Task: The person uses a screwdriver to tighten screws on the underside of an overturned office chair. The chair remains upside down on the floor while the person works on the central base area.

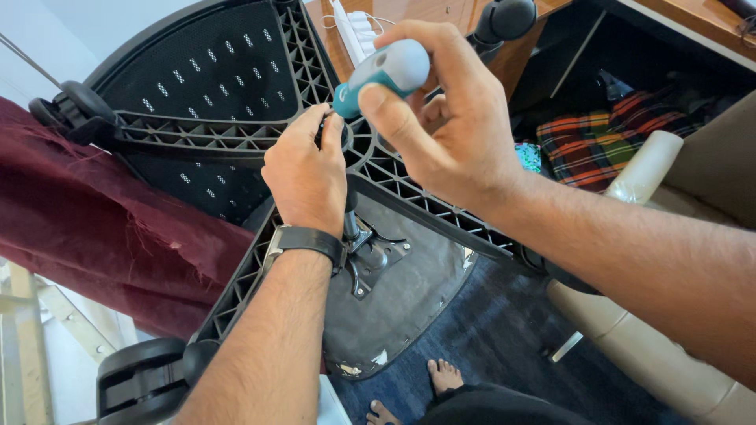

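An office chair lies upside down, its black star-shaped base [197, 135] facing me with ribbed plastic legs. My left hand [305, 175], with a dark watch on the wrist, pinches the centre hub of the base with its fingertips. My right hand [445, 110] grips the teal and white handle of a screwdriver [383, 72], whose tip points down at the hub just beside my left fingers. The tip itself is hidden behind my hands. Under the base I see the metal seat plate [376, 260] and the grey seat underside [409, 307].
Black castor wheels sit at the leg ends [142, 378], [504, 20], [67, 106]. A maroon cloth [94, 228] lies at left. A plaid fabric [606, 138] and a white roll [647, 165] rest at right, by a beige cushion [654, 354]. My bare feet [441, 378] stand on blue carpet.
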